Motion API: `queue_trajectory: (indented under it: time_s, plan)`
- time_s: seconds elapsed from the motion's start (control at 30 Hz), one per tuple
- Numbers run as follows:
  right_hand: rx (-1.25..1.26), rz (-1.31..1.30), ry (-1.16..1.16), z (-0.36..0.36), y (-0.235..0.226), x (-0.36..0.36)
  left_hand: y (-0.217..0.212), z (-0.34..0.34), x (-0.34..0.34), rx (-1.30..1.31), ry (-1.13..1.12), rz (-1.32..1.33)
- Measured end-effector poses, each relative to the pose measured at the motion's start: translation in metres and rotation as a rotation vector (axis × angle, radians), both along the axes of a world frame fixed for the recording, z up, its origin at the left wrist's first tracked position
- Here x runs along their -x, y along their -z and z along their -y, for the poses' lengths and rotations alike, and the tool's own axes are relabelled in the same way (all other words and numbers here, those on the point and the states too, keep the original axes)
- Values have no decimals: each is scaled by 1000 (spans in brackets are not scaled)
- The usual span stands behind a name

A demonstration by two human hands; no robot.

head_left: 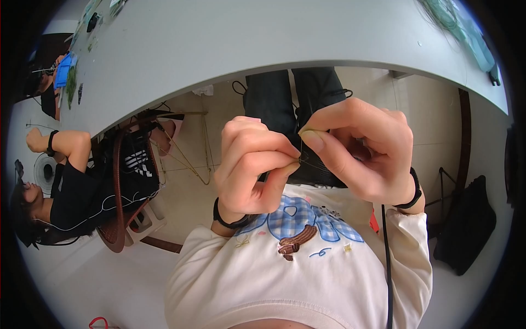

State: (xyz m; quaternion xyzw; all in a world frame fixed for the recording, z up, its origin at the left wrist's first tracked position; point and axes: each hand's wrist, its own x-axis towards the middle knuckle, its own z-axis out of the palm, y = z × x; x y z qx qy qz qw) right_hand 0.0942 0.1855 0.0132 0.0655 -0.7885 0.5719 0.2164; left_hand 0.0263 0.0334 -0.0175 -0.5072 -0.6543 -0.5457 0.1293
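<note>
Fingers (278, 160) pinch a thin strand (301, 146) clear of the table edge (329, 62).

Beyond the hands (372, 153), the tabletop (263, 33) looks smooth and matt; behind them, the shirt (307, 282) is matt cloth; beneath, floor tiles (433, 120) look smooth.

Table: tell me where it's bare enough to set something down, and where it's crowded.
The wide middle of the table is bare, bordered by its near edge, the green bits and blue object on the left, and the pale green strands on the right; one small speck lies toward the right. Crowding is at those two ends.
</note>
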Motion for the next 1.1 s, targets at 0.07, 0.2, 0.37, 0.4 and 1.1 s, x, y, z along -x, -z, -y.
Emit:
queue_trajectory:
  time_s: [0.07,0.2,0.37,0.4,1.1]
  plan:
    - [12,25,-5,-1,1,0,0,0,0,3,21,2]
    - [21,43,-28,2,10,3,-1,5,-2,0,25,14]
    - [130,130,-68,9,14,3,-1,6,-3,-49,6,-5]
    - [152,185,-87,10,13,3,-1,6,-3,-49,6,-5]
    - [803,573,-484,19,27,-3,1,7,0,-187,-122,-82]
